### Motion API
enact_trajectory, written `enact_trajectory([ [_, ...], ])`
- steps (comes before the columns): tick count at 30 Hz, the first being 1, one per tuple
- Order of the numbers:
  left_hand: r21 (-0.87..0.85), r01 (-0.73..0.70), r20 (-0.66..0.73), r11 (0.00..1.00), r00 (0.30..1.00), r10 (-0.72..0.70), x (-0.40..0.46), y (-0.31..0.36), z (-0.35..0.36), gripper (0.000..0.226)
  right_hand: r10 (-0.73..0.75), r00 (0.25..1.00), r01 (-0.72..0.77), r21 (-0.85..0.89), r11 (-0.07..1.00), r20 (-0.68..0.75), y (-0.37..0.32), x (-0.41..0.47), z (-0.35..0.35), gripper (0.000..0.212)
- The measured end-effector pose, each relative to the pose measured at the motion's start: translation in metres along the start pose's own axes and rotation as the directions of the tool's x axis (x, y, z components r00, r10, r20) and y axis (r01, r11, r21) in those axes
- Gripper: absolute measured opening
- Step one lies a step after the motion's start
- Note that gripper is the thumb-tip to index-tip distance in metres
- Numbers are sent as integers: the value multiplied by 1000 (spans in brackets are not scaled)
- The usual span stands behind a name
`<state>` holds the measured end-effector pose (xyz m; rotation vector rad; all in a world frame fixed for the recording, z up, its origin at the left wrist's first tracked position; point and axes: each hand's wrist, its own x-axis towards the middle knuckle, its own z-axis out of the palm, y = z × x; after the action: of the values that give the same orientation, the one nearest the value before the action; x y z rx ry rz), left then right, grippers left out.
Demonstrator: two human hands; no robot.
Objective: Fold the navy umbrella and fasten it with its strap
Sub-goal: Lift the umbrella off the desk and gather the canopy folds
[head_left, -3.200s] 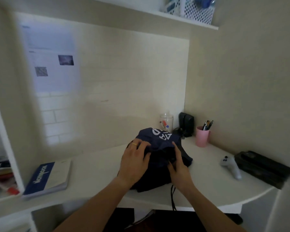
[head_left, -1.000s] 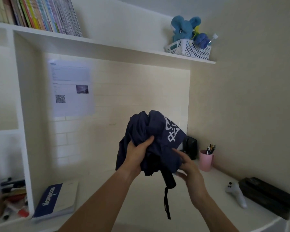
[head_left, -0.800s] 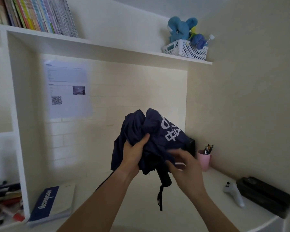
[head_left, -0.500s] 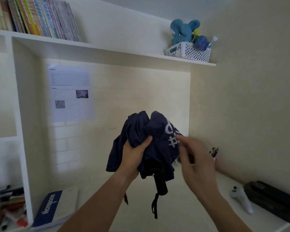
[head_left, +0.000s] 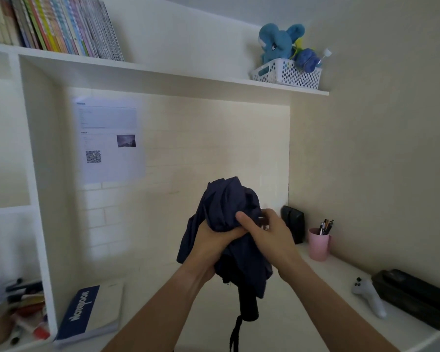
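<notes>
A study nook in someone's home.
Books (head_left: 59, 26) line the shelf at upper left, a blue plush toy (head_left: 277, 43) sits in a white basket (head_left: 287, 77) at upper right, and a notebook (head_left: 89, 313) and pink pen cup (head_left: 318, 244) rest on the white worktop (head_left: 341, 283).

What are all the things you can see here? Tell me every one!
umbrella: one, navy, held up over the desk
books: a row, many colours, top shelf
toy elephant: one, blue, in the white basket
paper: one, white, on the wall
notebook: one, blue and white, desk left
cup: one, pink, holding pens
controller: one, white, desk right
case: one, black, desk right
left hand: grip around the umbrella
right hand: grip on the umbrella
</notes>
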<state>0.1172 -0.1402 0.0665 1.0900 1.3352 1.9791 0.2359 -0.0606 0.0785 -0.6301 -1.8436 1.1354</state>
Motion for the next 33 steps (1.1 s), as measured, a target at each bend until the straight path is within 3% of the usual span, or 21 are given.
enact_trajectory([
  [4, -16, 28, 62, 999, 998, -27, 0, 6, -2, 65, 28, 996, -4, 272, 962, -84, 2, 18, -10, 4],
  [7, -103, 51, 49, 993, 998, -47, 1, 7, -5, 54, 21, 997, 11, 447, 895, -67, -3, 20, -20, 16],
  [10, -159, 82, 19, 984, 997, -80, 2, 7, -5, 46, 51, 996, -82, 515, 853, 75, -8, 15, -29, 35],
  [12, -170, 71, -19, 983, 997, -75, 3, 7, -4, 45, -48, 998, 58, 354, 934, -38, -11, 3, -35, 46],
  [14, -161, 45, -60, 986, 997, -55, 5, 9, -4, 41, -371, 899, 389, 36, 920, -233, -12, -18, -39, 51],
  [16, -165, 36, -84, 986, 995, -51, 7, 12, -3, 37, -677, 734, 633, -310, 709, -51, -4, -37, -34, 60],
  [18, -189, 68, -87, 980, 993, -85, 8, 17, -1, 34, -737, 652, 691, -539, 482, 177, 18, -42, -24, 58],
  [22, -247, 161, -93, 955, 978, -189, 7, 24, 2, 36, -850, 469, 742, -629, 231, 242, 50, -52, -17, 15],
  [24, -266, 179, -93, 947, 973, -210, 7, 29, 1, 40, -827, 404, 778, -622, 86, 390, 63, -56, -19, 19],
  [25, -263, 173, -100, 949, 973, -206, 7, 30, 0, 41, -779, 415, 791, -609, 55, 470, 67, -58, -21, 19],
  [26, -246, 161, -120, 956, 974, -194, 7, 30, -1, 41, -734, 461, 792, -604, 87, 499, 69, -60, -23, 22],
  [28, -200, 132, -163, 971, 973, -165, 7, 30, -3, 41, -698, 600, 741, -601, 302, 390, 63, -67, -27, 29],
  [31, -157, 106, -170, 982, 977, -132, 7, 28, -2, 41, -653, 746, 540, -456, 707, -129, 33, -72, -23, 23],
  [32, -145, 100, -160, 984, 979, -123, 5, 28, 0, 40, -553, 789, 449, -364, 816, -268, 20, -67, -20, 34],
  [33, -131, 94, -148, 987, 982, -113, 4, 28, 2, 40, -403, 858, 336, -245, 910, -320, 8, -60, -18, 53],
])
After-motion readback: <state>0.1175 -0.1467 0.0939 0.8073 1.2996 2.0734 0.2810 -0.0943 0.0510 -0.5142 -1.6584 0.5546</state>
